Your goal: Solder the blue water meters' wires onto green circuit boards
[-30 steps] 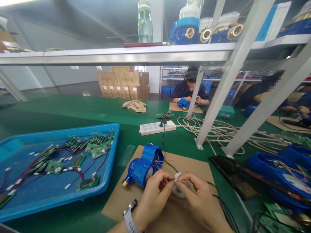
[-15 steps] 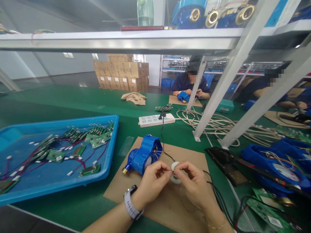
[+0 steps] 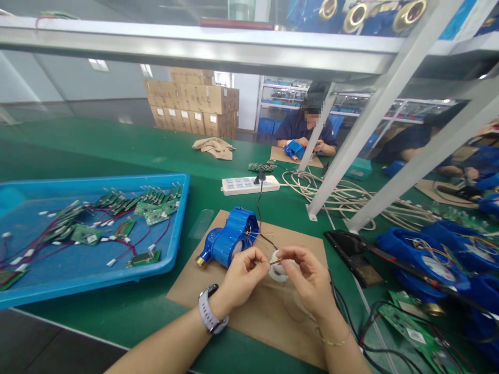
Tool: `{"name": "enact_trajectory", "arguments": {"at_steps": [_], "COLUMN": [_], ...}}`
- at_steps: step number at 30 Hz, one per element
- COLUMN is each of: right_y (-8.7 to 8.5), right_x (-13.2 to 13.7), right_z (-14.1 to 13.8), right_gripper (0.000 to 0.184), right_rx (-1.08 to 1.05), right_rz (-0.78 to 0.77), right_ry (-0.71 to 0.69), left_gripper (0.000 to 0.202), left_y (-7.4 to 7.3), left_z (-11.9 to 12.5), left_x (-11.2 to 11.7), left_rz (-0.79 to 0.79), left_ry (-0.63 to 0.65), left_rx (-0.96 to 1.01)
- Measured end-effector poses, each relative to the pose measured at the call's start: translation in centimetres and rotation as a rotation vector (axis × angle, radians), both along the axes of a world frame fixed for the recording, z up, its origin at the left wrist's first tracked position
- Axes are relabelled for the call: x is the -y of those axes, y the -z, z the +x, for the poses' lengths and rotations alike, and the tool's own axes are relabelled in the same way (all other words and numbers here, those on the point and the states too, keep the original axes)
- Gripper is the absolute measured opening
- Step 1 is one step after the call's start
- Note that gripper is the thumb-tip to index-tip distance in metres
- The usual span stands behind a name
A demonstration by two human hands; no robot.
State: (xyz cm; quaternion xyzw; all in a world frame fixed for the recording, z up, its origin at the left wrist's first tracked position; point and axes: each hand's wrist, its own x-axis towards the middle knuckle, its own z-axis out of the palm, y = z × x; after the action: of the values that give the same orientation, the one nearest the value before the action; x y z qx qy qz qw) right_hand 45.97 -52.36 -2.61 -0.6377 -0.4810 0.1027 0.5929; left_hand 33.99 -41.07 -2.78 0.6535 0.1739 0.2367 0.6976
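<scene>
My left hand is closed in a pinch on thin coloured wires. Facing it, my right hand pinches the same wires from the other side, so a short length shows between my fingertips. Behind my left hand a blue water meter lies on a cardboard sheet, its brass fitting pointing left and loose wires coming out of its open housing. A white ring-shaped roll sits just behind my fingers, partly covered by them.
At left stands a blue tray of circuit boards. A power strip and coiled cables lie beyond. Shelf posts rise at right, near a black holder and more blue meters. A co-worker sits opposite.
The view has tipped down slightly. My fingertips have drawn a little apart, and more of the coloured wires shows between them. The blue meter stays on the cardboard.
</scene>
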Motion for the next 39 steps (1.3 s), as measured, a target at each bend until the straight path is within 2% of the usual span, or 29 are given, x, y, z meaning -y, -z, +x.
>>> {"name": "enact_trajectory", "arguments": {"at_steps": [3, 8, 19, 27, 34, 39], "right_y": [-0.3, -1.0, -1.7, -0.7, 0.3, 0.2], "right_x": [0.1, -0.2, -0.4, -0.6, -0.7, -0.8], "right_z": [0.1, -0.1, -0.9, -0.9, -0.6, -0.8], "right_gripper": [0.023, 0.013, 0.018, 0.016, 0.030, 0.024], "right_rx": [0.083, 0.198, 0.280, 0.337, 0.442, 0.437], "right_rz": [0.006, -0.009, 0.016, 0.106, 0.168, 0.156], "right_ry": [-0.010, 0.002, 0.002, 0.038, 0.034, 0.026], "left_gripper": [0.028, 0.027, 0.032, 0.030, 0.034, 0.034], "left_y": [0.0, 0.1, 0.5, 0.2, 0.7, 0.8], "left_z": [-0.1, 0.0, 0.0, 0.0, 0.1, 0.1], "left_x": [-0.1, -0.2, -0.1, -0.3, -0.3, -0.4], "left_rz": [-0.007, -0.005, -0.018, 0.000, 0.014, 0.028], "left_ry": [0.007, 0.017, -0.004, -0.018, -0.042, -0.051], "left_rx": [0.005, 0.016, 0.027, 0.047, 0.052, 0.035]}}
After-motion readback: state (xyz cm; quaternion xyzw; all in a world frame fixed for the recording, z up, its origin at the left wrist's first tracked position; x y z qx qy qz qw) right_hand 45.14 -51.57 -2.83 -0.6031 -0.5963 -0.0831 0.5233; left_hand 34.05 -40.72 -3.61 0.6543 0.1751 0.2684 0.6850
